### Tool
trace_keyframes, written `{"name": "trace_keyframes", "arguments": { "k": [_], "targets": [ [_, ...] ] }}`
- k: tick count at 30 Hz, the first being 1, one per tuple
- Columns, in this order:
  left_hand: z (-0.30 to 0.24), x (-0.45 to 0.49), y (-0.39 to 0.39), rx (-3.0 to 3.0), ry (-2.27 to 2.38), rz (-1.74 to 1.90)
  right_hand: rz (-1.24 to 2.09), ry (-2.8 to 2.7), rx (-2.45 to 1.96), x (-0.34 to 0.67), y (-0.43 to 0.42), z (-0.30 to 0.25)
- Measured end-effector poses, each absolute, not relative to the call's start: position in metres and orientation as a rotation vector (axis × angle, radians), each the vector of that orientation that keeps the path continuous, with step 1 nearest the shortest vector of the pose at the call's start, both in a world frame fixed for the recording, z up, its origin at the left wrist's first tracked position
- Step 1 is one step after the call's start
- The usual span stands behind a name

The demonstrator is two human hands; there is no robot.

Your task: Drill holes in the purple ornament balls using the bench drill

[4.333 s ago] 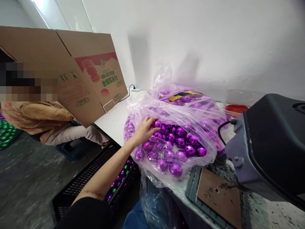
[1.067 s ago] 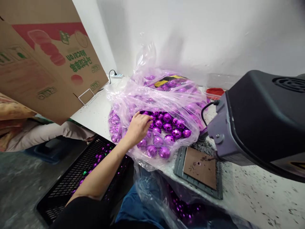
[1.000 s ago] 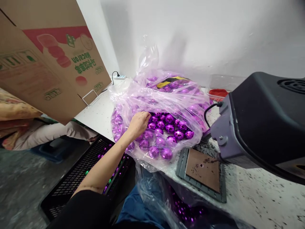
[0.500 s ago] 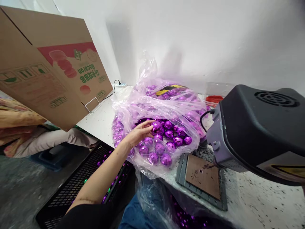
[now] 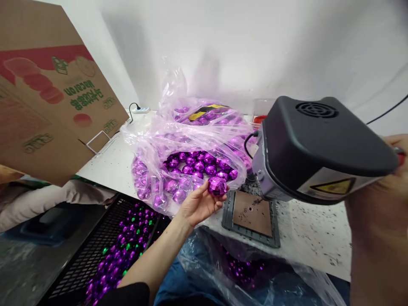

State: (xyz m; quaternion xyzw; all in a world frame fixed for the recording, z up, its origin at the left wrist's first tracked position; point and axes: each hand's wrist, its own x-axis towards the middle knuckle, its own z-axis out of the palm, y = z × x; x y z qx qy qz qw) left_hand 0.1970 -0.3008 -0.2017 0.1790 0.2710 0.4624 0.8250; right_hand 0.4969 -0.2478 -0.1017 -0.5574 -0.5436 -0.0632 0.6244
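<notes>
My left hand (image 5: 201, 205) is closed on a shiny purple faceted ball (image 5: 217, 186), held between thumb and fingers at the front of an opened clear plastic bag (image 5: 153, 140). Many similar purple balls (image 5: 190, 161) fill the bag. To the right, a drill press with a black housing (image 5: 306, 140) overhangs a brown board (image 5: 253, 214) with a small hole, set on a grey metal base (image 5: 274, 238). At the right edge, my right hand (image 5: 393, 170) curls around a handle at the machine's far side; a bit of red shows there, and the fingers are partly hidden.
A cardboard box (image 5: 79, 110) stands at left beside a white wire stand (image 5: 98, 143). Below the table, a black crate (image 5: 79, 250) holds purple and green balls. A power strip (image 5: 140, 110) lies behind. Dark shavings dot the white tabletop (image 5: 321, 238). Another person's leg (image 5: 54, 202) shows at left.
My left hand has drawn a purple ball out of the bag, toward the drill press. My right hand has come into view at the machine. The view has shifted right.
</notes>
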Motion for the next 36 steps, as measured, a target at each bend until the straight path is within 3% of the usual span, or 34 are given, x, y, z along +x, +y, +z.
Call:
{"name": "trace_keyframes", "arguments": {
  "k": [16, 26, 36],
  "targets": [
    [-0.262, 0.270, -0.304, 1.662, 1.259, 0.927, 0.018, -1.268, -1.217, 0.481, -0.256, -0.087],
    [-0.266, 0.288, -0.299, 2.062, 1.266, 0.893, 0.040, -1.247, -1.210, 0.482, -0.255, -0.089],
    [-0.274, 0.294, -0.301, 2.049, 1.221, 0.915, 0.107, -1.266, -1.218, 0.479, -0.261, -0.086]
  ]
}}
